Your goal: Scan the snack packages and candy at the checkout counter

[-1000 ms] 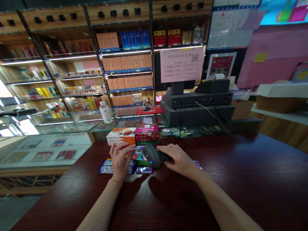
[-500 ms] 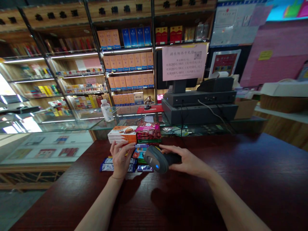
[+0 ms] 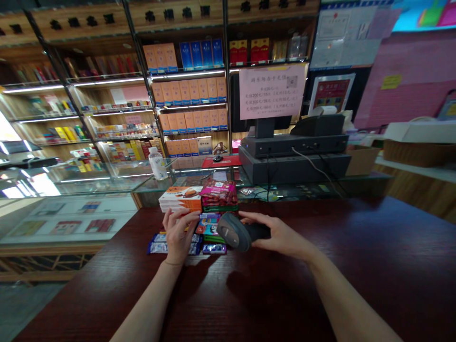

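At the far edge of the dark red desk (image 3: 320, 266), the barcode scanner (image 3: 235, 233) is held clear of the wood. The right hand (image 3: 281, 236) grips its handle, fingers clenched round it, and its head tilts down and left toward a heap of snack packets. The left hand (image 3: 177, 237) sits just beside the scanner's head, its back to the camera, with its fingers (image 3: 185, 219) curled over the packets. Whether they grasp one of them cannot be told, since the hand hides what is under it. Purple wrapped bars (image 3: 213, 249) lie flat on the desk on either side of that hand. Behind them stand an orange box (image 3: 180, 198) and, touching its right side, a stack topped by a pink packet (image 3: 219, 192). Past the desk's edge runs a glass counter (image 3: 107, 183) bearing a water bottle (image 3: 157, 164) and a black cash register (image 3: 294, 156) with a pink notice (image 3: 272, 91) on its screen. Shelves (image 3: 188, 95) of orange and blue boxes fill the wall.
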`<action>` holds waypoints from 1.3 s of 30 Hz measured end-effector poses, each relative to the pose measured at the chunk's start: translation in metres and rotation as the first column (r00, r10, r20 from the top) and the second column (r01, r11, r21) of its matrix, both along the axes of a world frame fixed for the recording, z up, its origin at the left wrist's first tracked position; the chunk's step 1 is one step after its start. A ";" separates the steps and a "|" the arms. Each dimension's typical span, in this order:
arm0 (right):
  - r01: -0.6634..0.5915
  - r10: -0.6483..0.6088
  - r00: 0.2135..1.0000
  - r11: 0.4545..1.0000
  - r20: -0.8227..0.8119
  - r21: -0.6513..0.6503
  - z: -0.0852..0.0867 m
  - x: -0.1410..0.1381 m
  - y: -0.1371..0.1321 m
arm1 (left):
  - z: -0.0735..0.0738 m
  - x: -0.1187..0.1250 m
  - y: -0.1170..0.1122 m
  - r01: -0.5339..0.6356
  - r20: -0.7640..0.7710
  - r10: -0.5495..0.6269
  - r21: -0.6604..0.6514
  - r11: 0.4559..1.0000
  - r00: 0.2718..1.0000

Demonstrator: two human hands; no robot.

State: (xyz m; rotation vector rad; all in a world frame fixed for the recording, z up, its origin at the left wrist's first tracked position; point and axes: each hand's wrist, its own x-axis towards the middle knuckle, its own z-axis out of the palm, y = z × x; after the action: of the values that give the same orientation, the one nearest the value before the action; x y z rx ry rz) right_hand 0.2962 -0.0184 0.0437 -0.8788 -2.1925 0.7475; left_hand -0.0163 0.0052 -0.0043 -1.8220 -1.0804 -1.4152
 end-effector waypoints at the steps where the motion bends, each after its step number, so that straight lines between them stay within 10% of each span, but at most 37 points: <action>1: 0.022 -0.022 1.000 1.000 0.015 0.004 -0.001 0.003 0.003 | -0.001 0.000 0.000 0.003 0.000 -0.003 0.000 1.000 1.000; 21: 0.368 -0.406 0.835 0.914 0.371 0.173 -0.073 0.058 0.069 | 0.002 0.003 -0.003 0.044 0.000 -0.044 0.015 0.999 0.999; 30: 0.348 -0.391 0.874 0.918 0.289 0.189 -0.060 0.054 0.061 | 0.001 0.002 -0.003 0.057 0.004 -0.057 0.003 0.998 0.998; 39: 0.346 -0.279 0.920 0.909 -0.275 0.234 -0.027 -0.014 0.024 | 0.005 0.014 -0.010 0.135 0.007 -0.134 -0.016 0.991 0.991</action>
State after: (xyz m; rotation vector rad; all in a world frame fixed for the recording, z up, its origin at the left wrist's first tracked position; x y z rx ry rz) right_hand 0.2820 0.0056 0.0163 -0.9172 -1.8280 0.3530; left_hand -0.0026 -0.0048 0.0008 -1.9350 -0.9900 -1.4932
